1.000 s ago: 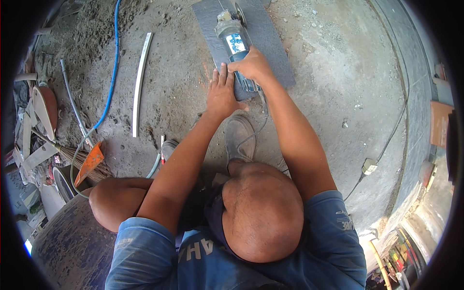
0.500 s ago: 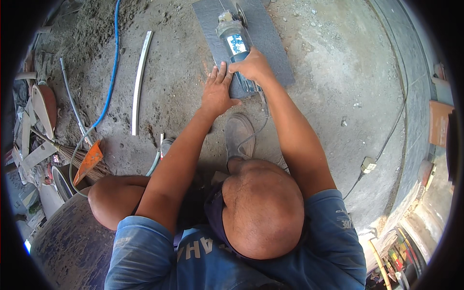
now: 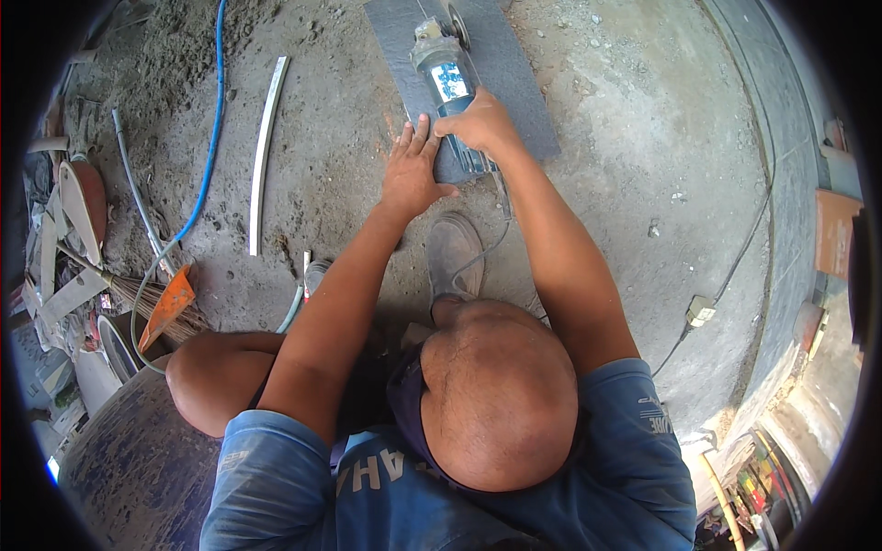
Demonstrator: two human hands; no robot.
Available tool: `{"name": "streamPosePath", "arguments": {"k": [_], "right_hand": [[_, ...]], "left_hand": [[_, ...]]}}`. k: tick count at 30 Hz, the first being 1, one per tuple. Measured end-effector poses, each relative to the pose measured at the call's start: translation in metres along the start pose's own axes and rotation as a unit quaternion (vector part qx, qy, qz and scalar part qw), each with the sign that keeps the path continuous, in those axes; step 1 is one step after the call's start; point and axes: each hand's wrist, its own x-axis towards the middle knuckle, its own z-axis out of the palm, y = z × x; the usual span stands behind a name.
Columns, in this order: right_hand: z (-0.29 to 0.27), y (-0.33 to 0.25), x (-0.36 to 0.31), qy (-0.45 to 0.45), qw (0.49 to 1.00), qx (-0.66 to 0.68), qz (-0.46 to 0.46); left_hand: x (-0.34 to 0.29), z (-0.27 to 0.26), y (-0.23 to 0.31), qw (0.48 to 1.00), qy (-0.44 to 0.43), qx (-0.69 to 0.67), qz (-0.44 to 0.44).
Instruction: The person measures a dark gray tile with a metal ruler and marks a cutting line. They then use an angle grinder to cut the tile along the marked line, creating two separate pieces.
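Note:
A blue angle grinder (image 3: 447,81) lies along a dark grey tile (image 3: 519,101), its round disc (image 3: 458,26) at the far end. My right hand (image 3: 480,124) is wrapped round the grinder's body from the right. On the near left edge of the tile rests my left hand (image 3: 416,172), fingers stretched out and spread, with nothing in it. A pale line runs along the tile by the disc. The grinder's cord leaves its near end and passes over my shoe (image 3: 455,255).
On the rough concrete floor to the left lie a white strip (image 3: 268,156) and a blue hose (image 3: 213,147). Further left are an orange scoop-like piece (image 3: 169,305), a broom (image 3: 188,321) and clutter. A cord with a connector (image 3: 700,312) runs along the right.
Hardly anything differs: the grinder and both hands keep their places on the tile. The whole view has shifted very slightly.

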Motion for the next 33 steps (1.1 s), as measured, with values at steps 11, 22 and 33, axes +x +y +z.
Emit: {"name": "streamPosePath", "arguments": {"k": [11, 22, 33], "right_hand": [[0.001, 0.004, -0.003, -0.016, 1.0, 0.009, 0.019], [0.004, 0.009, -0.005, -0.006, 1.0, 0.017, 0.01], [0.004, 0.012, -0.005, -0.01, 1.0, 0.021, 0.009]], "left_hand": [[0.001, 0.002, -0.002, 1.0, 0.005, -0.011, 0.001], [0.001, 0.005, -0.005, 1.0, 0.01, -0.013, 0.006], [0.001, 0.0, 0.0, 1.0, -0.002, -0.009, 0.005]]}}
